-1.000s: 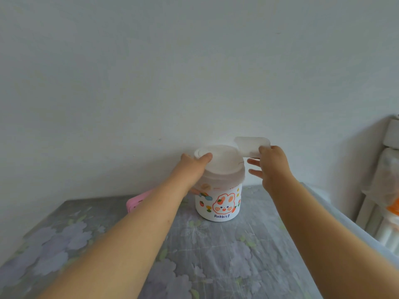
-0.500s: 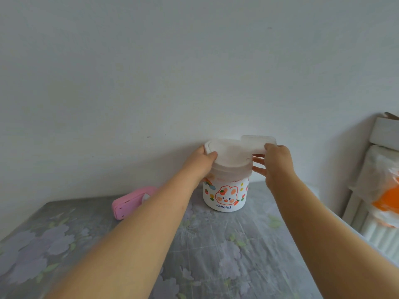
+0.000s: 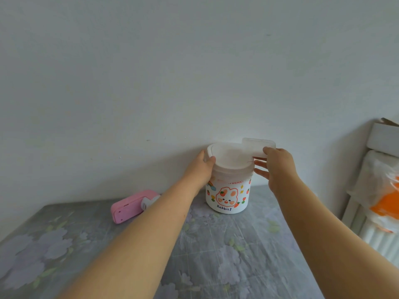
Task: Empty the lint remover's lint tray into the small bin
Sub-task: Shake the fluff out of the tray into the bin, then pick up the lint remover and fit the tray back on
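Two forearms reaching forward over a grey floral table cover (image 3: 226,255). Pink lint remover (image 3: 131,205) flat on the cover to the left, well apart from both hands, long axis running left-near to right-far, partly hidden behind the left forearm. Further on, small bin (image 3: 228,196) upright near the wall, white with a rabbit print, lid (image 3: 228,157) looks to be on top, so mouth probably covered. Left hand (image 3: 199,170) wrapped on the bin's upper left side, thumb hooked over the lid rim, fingers closed on the bin. Right hand (image 3: 278,169) just right of the bin top, thumb and index pinched on the translucent lint tray (image 3: 258,146), other fingers spread and free below. Tray held level with the lid, long axis roughly left-right, inner end overlapping the lid's right edge. Key relation: tray right at the bin mouth, right hand nearer. Lid likely needs opening before tipping; contents of tray not discernible. Radiator (image 3: 380,238) with an orange-and-white bag (image 3: 386,197) at far right, not involved
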Available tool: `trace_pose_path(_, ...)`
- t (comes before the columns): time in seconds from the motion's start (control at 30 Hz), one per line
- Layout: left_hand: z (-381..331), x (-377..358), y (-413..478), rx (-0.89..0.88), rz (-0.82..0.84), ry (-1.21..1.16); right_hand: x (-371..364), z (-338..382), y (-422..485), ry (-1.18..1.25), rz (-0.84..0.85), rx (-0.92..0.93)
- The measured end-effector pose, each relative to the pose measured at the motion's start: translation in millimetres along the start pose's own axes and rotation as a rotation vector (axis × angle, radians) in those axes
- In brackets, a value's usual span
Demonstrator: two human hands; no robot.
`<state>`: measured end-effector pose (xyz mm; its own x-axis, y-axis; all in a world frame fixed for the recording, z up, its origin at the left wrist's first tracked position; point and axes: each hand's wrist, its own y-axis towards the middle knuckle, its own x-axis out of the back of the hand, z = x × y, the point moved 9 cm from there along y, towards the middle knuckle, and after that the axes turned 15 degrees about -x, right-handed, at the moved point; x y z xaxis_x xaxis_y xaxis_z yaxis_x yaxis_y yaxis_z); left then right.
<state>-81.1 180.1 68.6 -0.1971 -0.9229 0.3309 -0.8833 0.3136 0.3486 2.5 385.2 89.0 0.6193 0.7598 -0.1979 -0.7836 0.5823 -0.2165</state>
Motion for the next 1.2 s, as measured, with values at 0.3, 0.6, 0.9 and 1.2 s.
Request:
trace_pose_path(0.3, -60.3, 49.6, -15.8, -0.127, -0.27, -0.093, -36.7, 25.2, -51.8, -0.158, 0.157, 0.34)
trace_pose_path(0.6, -45.6, 89.5, -34.5, -0.032, -0.286, -0.307, -91.3, 7.4, -96.6, -0.511, 0.357, 0.489)
trace_pose_path(0.9, -47.1, 111.0, -49.0, -0.203, -0.21, -0.043, -122.9, -24.0, -102.3, -0.753, 0.36, 0.395)
trace_pose_path(1.2, 26.5, 165.5, -58.0, 0.015, -0.15, 0.47, -126.6, -37.6, -99.9, -0.707, 0.32, 0.357)
